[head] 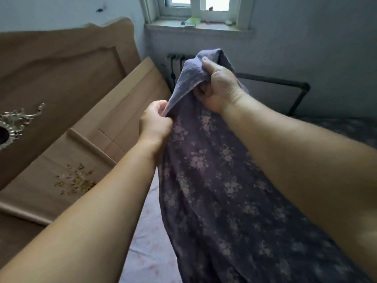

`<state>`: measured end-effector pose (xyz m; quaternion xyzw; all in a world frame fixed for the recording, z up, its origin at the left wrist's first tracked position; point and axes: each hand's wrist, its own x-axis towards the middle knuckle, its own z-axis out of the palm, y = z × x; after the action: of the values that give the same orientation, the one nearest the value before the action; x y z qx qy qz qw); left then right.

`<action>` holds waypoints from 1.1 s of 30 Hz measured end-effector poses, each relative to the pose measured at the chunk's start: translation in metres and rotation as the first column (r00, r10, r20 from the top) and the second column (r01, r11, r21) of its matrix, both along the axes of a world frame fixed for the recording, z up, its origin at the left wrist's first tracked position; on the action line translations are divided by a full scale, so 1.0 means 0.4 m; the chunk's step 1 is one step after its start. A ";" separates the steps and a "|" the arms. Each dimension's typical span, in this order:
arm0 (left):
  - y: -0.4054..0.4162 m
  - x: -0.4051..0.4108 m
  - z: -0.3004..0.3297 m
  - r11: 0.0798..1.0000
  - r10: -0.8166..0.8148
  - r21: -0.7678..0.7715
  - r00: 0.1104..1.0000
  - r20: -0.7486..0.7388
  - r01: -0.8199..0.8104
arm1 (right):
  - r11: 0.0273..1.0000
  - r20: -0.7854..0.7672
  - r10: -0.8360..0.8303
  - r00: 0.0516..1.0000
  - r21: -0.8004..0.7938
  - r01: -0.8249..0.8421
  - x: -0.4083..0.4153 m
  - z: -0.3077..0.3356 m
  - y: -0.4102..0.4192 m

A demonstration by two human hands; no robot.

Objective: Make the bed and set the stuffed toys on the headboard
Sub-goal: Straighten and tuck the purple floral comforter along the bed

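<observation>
Pale blue walls close in a small bedroom, and a window (201, 6) sits high up, above the purple blanket (220, 180). Some small things lie on the window sill (200, 28), too blurry to name. Behind the blanket, low on the wall, a dark pipe (285, 82) runs along and bends down.

Left of the blanket stands the big brown headboard (61, 78). It has a shiny silver curl and gold flowers on it. No toys show on it.

Both hands hold the blanket up near its top. The right hand (216, 86) has its fingers curled tight around a bunch of the cloth, with the thumb on top. The left hand (155, 121) is just below and left of it, and pinches the blanket's edge between thumb and fingers. The two hands are near each other but not touching.

From the hands the blanket hangs down and spreads out toward the person. It has little pink flowers all over. Under its left edge peeks a light pink sheet (149, 242) on the bed.
</observation>
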<state>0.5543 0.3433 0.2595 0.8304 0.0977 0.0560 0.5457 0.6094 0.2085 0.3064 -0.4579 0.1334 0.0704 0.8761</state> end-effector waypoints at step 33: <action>-0.253 0.101 -0.103 0.818 -0.320 0.434 0.925 -0.205 0.379 | 0.755 -0.552 -0.494 0.672 0.112 0.647 -0.050 -0.324 -0.353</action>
<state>0.5947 0.2423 0.2183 0.9422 -0.0393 -0.0746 0.3242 0.5896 0.0674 0.1767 -0.2208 0.4763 -0.0774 0.8476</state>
